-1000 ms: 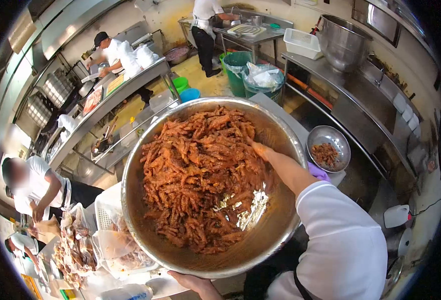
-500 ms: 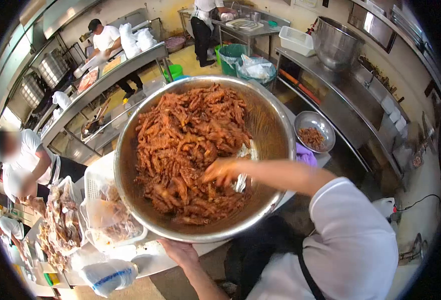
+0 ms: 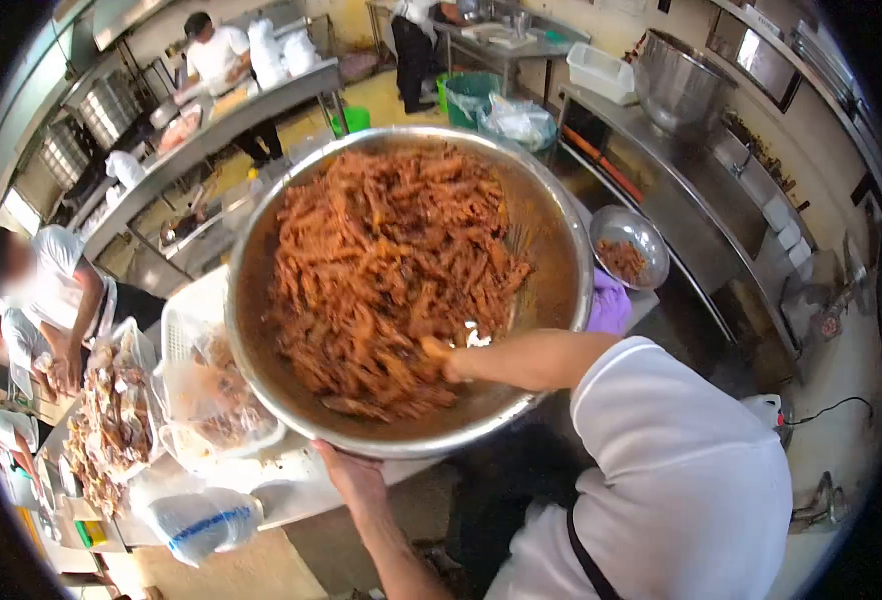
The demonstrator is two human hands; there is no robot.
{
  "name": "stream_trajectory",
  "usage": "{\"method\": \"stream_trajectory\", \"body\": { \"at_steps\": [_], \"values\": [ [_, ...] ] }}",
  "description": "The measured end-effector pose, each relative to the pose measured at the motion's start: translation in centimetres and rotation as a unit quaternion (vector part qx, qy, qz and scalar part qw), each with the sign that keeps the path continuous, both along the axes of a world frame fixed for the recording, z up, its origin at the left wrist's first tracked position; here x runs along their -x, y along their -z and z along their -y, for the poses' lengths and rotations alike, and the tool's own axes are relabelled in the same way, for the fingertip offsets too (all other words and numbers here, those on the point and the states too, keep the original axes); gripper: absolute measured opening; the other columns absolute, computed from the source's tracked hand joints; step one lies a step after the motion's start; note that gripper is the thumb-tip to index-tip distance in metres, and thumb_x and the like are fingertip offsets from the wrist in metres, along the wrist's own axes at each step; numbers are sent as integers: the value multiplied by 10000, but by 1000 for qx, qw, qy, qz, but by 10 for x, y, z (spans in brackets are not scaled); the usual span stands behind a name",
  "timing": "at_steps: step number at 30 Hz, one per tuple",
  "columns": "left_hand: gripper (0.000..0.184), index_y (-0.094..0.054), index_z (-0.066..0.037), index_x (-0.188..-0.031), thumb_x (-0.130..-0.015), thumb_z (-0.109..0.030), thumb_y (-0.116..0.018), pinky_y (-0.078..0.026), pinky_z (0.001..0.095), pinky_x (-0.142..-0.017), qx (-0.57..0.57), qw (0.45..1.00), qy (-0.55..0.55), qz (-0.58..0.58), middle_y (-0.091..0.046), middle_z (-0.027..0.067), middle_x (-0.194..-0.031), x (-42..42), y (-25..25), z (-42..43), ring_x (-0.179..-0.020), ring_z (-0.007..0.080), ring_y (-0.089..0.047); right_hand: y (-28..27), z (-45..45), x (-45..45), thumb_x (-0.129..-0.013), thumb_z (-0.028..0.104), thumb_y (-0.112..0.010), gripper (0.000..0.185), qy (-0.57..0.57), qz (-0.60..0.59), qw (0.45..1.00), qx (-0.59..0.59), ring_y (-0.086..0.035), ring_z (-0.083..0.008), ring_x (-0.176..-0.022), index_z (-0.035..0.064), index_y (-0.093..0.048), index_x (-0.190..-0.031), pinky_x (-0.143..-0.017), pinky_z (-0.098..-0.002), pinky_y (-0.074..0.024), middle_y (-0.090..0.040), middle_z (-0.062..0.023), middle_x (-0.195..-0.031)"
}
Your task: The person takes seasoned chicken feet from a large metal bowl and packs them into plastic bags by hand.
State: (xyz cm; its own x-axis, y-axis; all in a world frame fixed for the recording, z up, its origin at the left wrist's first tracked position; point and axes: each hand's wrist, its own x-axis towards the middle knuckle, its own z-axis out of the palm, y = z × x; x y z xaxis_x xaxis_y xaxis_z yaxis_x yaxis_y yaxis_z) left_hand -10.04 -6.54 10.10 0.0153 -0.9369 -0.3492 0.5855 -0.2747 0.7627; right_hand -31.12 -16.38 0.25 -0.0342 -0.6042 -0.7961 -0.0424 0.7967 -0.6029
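Note:
A large steel bowl (image 3: 549,265) fills the middle of the head view, heaped with chicken feet (image 3: 376,260) in a reddish-brown coating. My right hand (image 3: 448,360) is down in the near right part of the heap; its fingers are blurred and partly buried among the feet. A patch of shiny metal shows just above that hand. My left hand (image 3: 354,480) grips the bowl's near edge from below, with most of its fingers hidden beneath it. The bowl rests over a white table (image 3: 291,500).
Right of the bowl are a small metal bowl (image 3: 629,245) with scraps and a purple cloth (image 3: 611,305). White baskets (image 3: 176,345) with bagged food stand left, near a blue-marked bag (image 3: 206,522). Co-workers (image 3: 51,280) stand left and at the back. A steel counter (image 3: 681,170) runs along the right.
My right hand has moved slightly down and deeper into the chicken feet, which now spread farther right over the bare patch. My left hand stays at the bowl's edge. The view has shifted slightly.

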Motion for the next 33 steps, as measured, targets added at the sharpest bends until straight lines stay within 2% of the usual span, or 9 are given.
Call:
{"method": "stream_trajectory", "body": {
  "at_steps": [5, 6, 11, 14, 16, 18, 20, 24, 33],
  "values": [
    [571, -355, -27, -1352, -963, -444, -384, -446, 422, -972, -15, 998, -28, -45, -432, 142, -1359, -33, -1, 20, -1203, 272, -473, -44, 26, -17, -913, 636, -256, 765, 138, 103, 985, 11, -355, -336, -1307, 87, -227, -1445, -986, -480, -403, -278, -191, -1464],
    [515, -404, -12, -1318, -968, -390, -411, -459, 416, -973, -25, 997, -42, -55, -498, 146, -1301, -35, -2, 25, -1163, 265, -511, -54, 36, -14, -887, 689, -214, 823, 214, 304, 928, 16, -327, -334, -1322, 103, -159, -1463, -988, -536, -370, -254, -172, -1479],
    [501, -430, -43, -1315, -965, -400, -417, -501, 391, -919, -28, 997, -62, -42, -525, 104, -1288, -40, 3, 33, -1147, 237, -533, -101, 129, 20, -924, 574, -345, 564, 194, 459, 863, 85, -607, -316, -962, 79, -474, -1161, -592, -484, -571, -599, -154, -1038],
    [492, -439, -7, -1299, -964, -366, -438, -480, 375, -949, -19, 997, -75, -29, -535, 122, -1272, -51, 19, 37, -1127, 233, -543, -132, 150, 73, -916, 394, -522, 676, 109, 281, 948, 101, -486, -510, -1114, 134, -193, -1446, -902, -667, -403, -162, -223, -1487],
    [495, -439, 12, -1291, -967, -361, -437, -470, 366, -961, -36, 995, -98, 7, -530, 133, -1274, -50, 20, 37, -1118, 234, -544, -151, 127, 137, -941, 382, -471, 577, -135, -39, 966, 219, -554, -371, -1112, -26, -382, -1339, -910, -438, -500, -493, -222, -1293],
    [503, -432, 25, -1294, -967, -358, -440, -469, 363, -961, -59, 992, -113, 10, -525, 138, -1276, -35, 5, 33, -1123, 234, -540, -88, 162, 227, -970, 335, -400, 414, -306, -510, 757, 271, -614, -302, -1026, -1, -598, -1110, -888, -396, -497, -616, -201, -1125],
    [512, -424, 24, -1302, -967, -363, -439, -467, 361, -964, -76, 988, -137, 10, -517, 136, -1286, -24, -7, 35, -1130, 231, -535, -20, 189, 298, -898, 512, -500, 689, -32, -715, 618, 326, -473, -292, -1215, -62, -446, -1277, -994, -377, -417, -442, -228, -1342],
    [463, -431, -2, -1302, -993, -341, -368, -445, 415, -993, -93, 980, -171, 40, -515, 147, -1274, -17, -6, 40, -1155, 280, -509, 42, 225, 348, -928, 564, -355, 748, -39, -237, 905, 352, -257, -336, -1356, -1, -276, -1411, -1123, -435, -208, -259, -193, -1471],
    [477, -324, -31, -1372, -1009, -338, -288, -430, 377, -1024, -45, 992, -115, 19, -443, 140, -1339, -24, -2, 37, -1198, 247, -477, 16, 76, 202, -959, 452, -237, 610, -11, -3, 997, 82, -110, -281, -1409, 127, -157, -1470, -1121, -477, -118, -85, -160, -1528]
  ]
}}
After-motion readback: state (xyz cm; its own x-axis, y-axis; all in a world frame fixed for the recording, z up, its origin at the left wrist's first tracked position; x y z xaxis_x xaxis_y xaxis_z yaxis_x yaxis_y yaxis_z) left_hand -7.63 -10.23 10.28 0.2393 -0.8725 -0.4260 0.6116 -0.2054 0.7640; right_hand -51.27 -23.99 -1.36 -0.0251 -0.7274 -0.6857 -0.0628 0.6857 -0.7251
